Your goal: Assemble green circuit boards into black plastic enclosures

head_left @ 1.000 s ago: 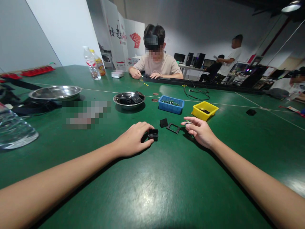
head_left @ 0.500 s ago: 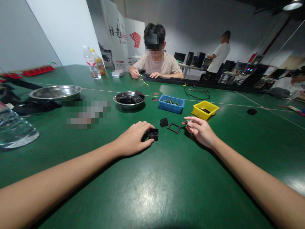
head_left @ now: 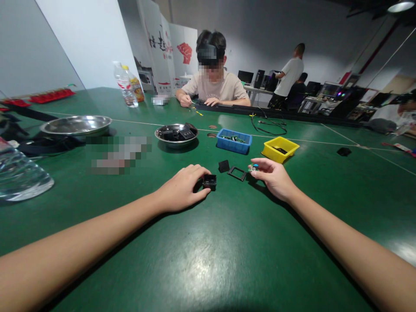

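My left hand (head_left: pixel 185 188) holds a small open black box (head_left: pixel 209 182) between thumb and fingers on the green table (head_left: pixel 195 242). Raised a little over the table, my right hand (head_left: pixel 273 175) pinches a small green circuit board (head_left: pixel 253 167) with a blue part on it. Between the hands lie a black square piece (head_left: pixel 224 166) and a black rectangular frame (head_left: pixel 237 173). Behind them, a blue bin (head_left: pixel 234 145) contains green circuit boards, and a yellow bin (head_left: pixel 273 154) contains dark parts.
A metal bowl (head_left: pixel 176 144) with black parts stands left of the blue bin. Farther left are a metal dish (head_left: pixel 76 125) and bottles (head_left: pixel 126 86). A person (head_left: pixel 216 82) sits opposite, both hands near a black bar. Cables (head_left: pixel 268 125) lie at the back.
The circuit board has turned in my right hand, so its green face and blue part now show. My left hand and the black box stay put. The standing person behind has shifted left.
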The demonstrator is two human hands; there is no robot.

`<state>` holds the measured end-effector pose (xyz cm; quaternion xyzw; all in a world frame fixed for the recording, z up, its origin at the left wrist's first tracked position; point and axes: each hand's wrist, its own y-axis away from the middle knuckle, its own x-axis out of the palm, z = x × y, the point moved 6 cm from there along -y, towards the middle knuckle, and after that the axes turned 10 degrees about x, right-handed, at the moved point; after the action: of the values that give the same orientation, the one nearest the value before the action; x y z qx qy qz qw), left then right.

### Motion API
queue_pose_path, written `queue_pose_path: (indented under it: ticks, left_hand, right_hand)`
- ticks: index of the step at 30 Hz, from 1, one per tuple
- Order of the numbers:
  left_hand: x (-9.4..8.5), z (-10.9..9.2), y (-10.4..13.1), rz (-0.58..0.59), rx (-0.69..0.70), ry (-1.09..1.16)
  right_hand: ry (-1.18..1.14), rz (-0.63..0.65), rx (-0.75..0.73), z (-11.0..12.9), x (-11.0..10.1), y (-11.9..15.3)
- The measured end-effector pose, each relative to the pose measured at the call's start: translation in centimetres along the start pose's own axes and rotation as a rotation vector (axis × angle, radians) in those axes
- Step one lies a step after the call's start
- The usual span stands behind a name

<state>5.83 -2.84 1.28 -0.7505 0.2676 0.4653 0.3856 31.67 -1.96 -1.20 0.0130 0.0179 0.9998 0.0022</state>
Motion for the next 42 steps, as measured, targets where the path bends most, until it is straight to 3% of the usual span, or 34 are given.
queue_pose_path:
  ticks: [11, 42]
  left_hand:
    - [0.0, -0.1, 0.0, 0.001, -0.002, 0.005]
    - [-0.7, -0.7, 0.2, -0.086, 0.028, 0.095]
  right_hand:
    - [0.252, -0.037, -0.160, 1.1, 0.1, 0.4]
    - [0.478, -0.065, -0.240, 1.2, 0.6, 1.1]
